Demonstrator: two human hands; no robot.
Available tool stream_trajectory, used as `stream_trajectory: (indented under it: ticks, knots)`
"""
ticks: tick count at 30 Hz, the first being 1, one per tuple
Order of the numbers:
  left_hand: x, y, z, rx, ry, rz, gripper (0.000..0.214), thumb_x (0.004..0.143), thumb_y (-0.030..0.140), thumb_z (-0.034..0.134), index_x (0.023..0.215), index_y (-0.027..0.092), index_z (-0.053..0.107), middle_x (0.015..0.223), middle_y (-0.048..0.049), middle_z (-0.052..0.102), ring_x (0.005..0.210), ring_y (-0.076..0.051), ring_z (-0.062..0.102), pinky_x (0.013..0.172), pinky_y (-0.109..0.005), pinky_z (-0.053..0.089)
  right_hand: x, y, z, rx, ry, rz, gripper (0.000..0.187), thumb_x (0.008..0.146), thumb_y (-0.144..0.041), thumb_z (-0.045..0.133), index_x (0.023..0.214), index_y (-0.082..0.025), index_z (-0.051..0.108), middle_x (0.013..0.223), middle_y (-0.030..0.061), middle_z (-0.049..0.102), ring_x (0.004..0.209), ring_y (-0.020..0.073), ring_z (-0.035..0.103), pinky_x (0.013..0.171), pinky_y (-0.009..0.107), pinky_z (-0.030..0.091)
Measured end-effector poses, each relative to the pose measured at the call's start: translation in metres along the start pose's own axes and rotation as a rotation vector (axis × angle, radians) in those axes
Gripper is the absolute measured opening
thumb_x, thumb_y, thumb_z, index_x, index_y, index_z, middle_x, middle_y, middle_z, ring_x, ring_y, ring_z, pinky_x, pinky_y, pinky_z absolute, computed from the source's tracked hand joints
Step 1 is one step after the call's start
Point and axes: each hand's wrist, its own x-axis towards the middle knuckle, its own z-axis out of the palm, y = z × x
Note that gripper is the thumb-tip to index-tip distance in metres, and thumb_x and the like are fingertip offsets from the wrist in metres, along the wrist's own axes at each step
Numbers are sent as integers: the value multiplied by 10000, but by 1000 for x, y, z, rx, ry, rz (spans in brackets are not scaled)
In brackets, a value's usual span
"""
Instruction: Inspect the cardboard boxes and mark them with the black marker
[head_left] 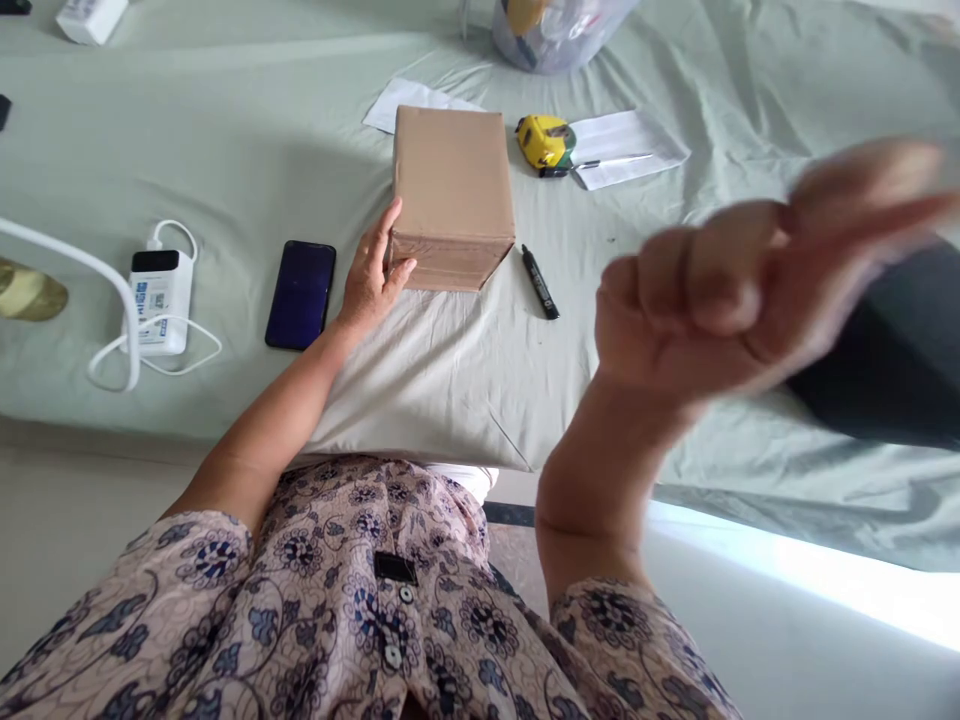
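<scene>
A brown cardboard box (452, 195) stands on a bed covered with a pale green sheet (247, 150). My left hand (373, 270) rests against the box's near left corner, fingers stretched out along its side. My right hand (742, 290) is raised close to the camera at the right and is smeared by motion; its fingers look curled, with one pointing right, and I see nothing in it. A black marker pen (540, 282) lies just right of the box.
A dark phone (301, 294) lies left of the box, and a white power bank (159, 300) with a cable further left. Beyond the box are a yellow tape measure (544, 141), paper sheets (626, 147) with a pen, and a plastic bag (555, 30). A dark object (892, 350) lies at the right.
</scene>
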Motion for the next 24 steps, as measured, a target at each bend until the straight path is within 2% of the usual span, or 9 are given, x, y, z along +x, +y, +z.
stream_trajectory:
  ticks: [3, 4, 6, 8, 11, 14, 17, 21, 24]
  knots:
    - [0, 4, -1, 22, 13, -8, 788, 990, 775, 310, 1620, 305, 258, 1666, -121, 418, 1558, -307, 388, 1266, -474, 383, 28, 44, 6, 126, 170, -108, 571, 839, -845, 530, 719, -300, 413, 537, -98, 277, 394, 91, 241, 370, 283, 210]
    - [0, 5, -2, 26, 17, -4, 786, 990, 774, 312, 1620, 307, 259, 1662, -124, 425, 1557, -307, 391, 1263, -473, 387, 33, 65, 3, 25, 151, -52, 568, 828, -838, 542, 707, -292, 442, 517, -91, 344, 407, 88, 284, 393, 283, 218]
    - [0, 7, -3, 31, 26, 14, 793, 989, 772, 318, 1618, 292, 272, 1655, -134, 432, 1558, -308, 392, 1270, -471, 379, 37, 111, -8, -294, 156, 118, 465, 859, -721, 583, 761, -269, 536, 603, -44, 510, 531, 117, 468, 528, 308, 407]
    - [0, 7, -3, 32, 29, 29, 803, 988, 772, 323, 1616, 273, 283, 1655, -144, 430, 1558, -310, 393, 1278, -462, 370, 29, 153, -20, -612, 146, 177, 344, 825, -569, 686, 899, -243, 607, 772, 10, 633, 740, 180, 598, 784, 418, 533]
    - [0, 3, -3, 11, 32, 32, 795, 997, 754, 340, 1623, 268, 270, 1668, -144, 409, 1565, -313, 379, 1277, -452, 368, 9, 190, -30, -825, -10, 214, 491, 778, -462, 716, 1195, -218, 626, 956, 84, 699, 1000, 289, 637, 994, 576, 492]
    - [-1, -5, -1, -39, 20, 62, 804, 1001, 733, 383, 1638, 267, 228, 1694, -134, 365, 1579, -324, 348, 1275, -447, 360, -4, 195, -28, -905, -144, 230, 569, 827, -354, 617, 1383, -238, 573, 1046, 111, 706, 1051, 304, 635, 1018, 578, 476]
    - [-2, -12, 2, -78, 6, 85, 852, 982, 751, 423, 1652, 282, 185, 1715, -121, 327, 1579, -334, 339, 1262, -443, 371, -3, 190, -24, -921, -159, 278, 461, 845, -238, 505, 1269, -253, 686, 1036, 102, 693, 947, 247, 639, 979, 502, 501]
    - [-2, -13, 4, -92, 25, 83, 855, 975, 755, 436, 1649, 293, 183, 1705, -130, 340, 1544, -333, 396, 1254, -458, 378, 6, 186, -23, -709, -59, 275, 329, 855, -237, 444, 952, -209, 757, 885, 61, 670, 829, 196, 621, 905, 437, 537]
    - [-2, -11, 4, -112, 30, 81, 844, 976, 741, 457, 1645, 297, 199, 1689, -136, 369, 1530, -336, 413, 1262, -484, 361, 8, 176, -18, -415, 48, 170, 381, 931, -337, 402, 1150, -222, 693, 1009, 65, 699, 859, 202, 658, 845, 427, 568]
